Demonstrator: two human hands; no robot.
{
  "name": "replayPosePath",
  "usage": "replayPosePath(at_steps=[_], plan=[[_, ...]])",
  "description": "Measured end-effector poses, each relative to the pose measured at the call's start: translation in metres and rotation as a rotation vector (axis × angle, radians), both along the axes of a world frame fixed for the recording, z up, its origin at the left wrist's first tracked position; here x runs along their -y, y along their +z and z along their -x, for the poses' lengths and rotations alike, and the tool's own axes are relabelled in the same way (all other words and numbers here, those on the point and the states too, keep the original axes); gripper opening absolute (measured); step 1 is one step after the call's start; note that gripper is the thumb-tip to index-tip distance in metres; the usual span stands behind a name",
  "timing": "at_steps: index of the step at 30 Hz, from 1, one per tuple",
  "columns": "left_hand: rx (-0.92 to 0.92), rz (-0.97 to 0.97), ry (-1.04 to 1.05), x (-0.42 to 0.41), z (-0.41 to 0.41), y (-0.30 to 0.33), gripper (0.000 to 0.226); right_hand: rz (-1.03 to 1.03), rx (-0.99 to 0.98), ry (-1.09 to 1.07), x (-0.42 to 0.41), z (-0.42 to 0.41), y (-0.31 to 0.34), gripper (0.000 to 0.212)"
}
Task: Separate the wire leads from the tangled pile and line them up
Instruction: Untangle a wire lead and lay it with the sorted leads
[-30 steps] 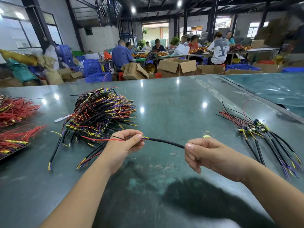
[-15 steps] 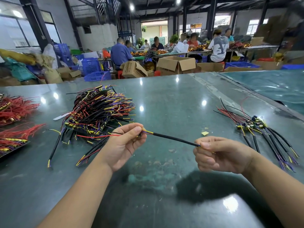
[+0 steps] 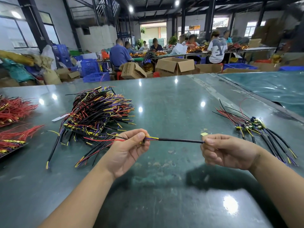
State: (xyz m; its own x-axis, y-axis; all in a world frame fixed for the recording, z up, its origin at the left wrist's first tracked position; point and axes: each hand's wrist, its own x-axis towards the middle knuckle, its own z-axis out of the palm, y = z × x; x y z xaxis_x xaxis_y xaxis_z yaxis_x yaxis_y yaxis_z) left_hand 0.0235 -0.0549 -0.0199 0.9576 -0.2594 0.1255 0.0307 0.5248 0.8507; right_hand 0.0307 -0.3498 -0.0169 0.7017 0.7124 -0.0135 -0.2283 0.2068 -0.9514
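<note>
The left hand (image 3: 127, 149) and right hand (image 3: 225, 151) each pinch one end of a black wire lead (image 3: 180, 140), stretched between them. The tangled pile (image 3: 97, 115) lies beyond the left hand; the lined-up leads (image 3: 263, 134) lie beyond the right.

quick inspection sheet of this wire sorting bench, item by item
surface: green table, glossy, scuffed near the front edge.
job's things: tangled pile at left; lined-up leads at right; one black lead held above the table.
clutter: small yellow scrap; white paper strip beside the pile.
hands: left hand pinches the lead's yellow and purple end; right hand pinches the other end.
cables: red wire bundles at the far left edge.
surroundings: seated workers, cardboard boxes, blue crates.
</note>
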Motion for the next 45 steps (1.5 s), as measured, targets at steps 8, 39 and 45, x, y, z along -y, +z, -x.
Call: replayPosePath(at_steps=[8,39,45], plan=[[-0.124,-0.201,0.188,0.018,-0.005,-0.011,0.016,1.026,0.907,-0.651,-0.020,-0.003,-0.006,0.032],[-0.198,-0.315,0.191,0.006,-0.013,-0.003,0.079,1.070,1.073,-0.586,-0.067,0.020,-0.018,0.038],[-0.123,-0.480,0.418,-0.005,-0.020,-0.002,0.077,1.122,1.067,-0.596,-0.055,0.014,-0.013,0.042]])
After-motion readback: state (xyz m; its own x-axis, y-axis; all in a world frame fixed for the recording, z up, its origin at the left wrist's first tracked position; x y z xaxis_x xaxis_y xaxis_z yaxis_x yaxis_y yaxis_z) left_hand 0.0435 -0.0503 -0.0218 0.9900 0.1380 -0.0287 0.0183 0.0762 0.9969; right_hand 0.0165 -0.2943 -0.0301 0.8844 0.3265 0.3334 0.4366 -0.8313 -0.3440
